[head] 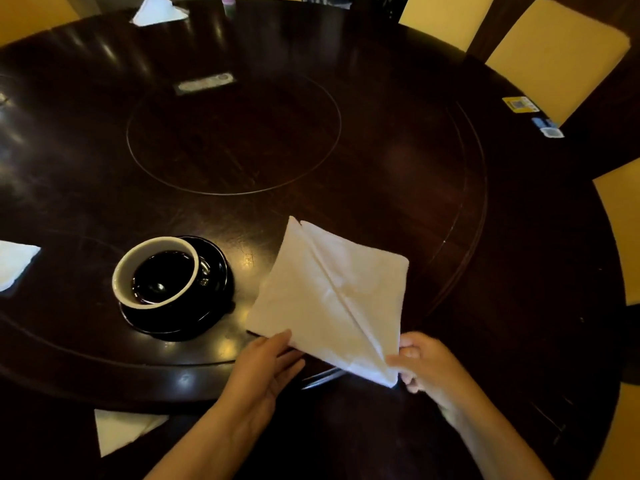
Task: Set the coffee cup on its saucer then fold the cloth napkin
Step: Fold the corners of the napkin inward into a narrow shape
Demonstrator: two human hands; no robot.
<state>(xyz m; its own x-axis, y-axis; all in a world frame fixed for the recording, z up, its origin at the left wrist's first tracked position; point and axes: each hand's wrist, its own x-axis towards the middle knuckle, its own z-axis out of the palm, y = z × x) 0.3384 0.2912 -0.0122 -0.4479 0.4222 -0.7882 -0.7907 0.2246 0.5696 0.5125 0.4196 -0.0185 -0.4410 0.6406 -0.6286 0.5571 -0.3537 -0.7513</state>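
Observation:
A black coffee cup [157, 271] with a pale rim stands on its black saucer [214, 271] at the near left of the round table. Right of it lies the white cloth napkin [329, 292], folded into a kite shape with a crease down its middle. My left hand [266, 372] has straight fingers slid under the napkin's near left edge. My right hand [426, 365] pinches the napkin's near corner between thumb and fingers.
The dark round table [381, 150] has an inset turntable ring. Other folded white napkins lie at the far left [14, 265], near left [121, 431] and far side [159, 10]. Yellow chairs [554, 53] ring the right side. Small cards [519, 103] sit at the far right edge.

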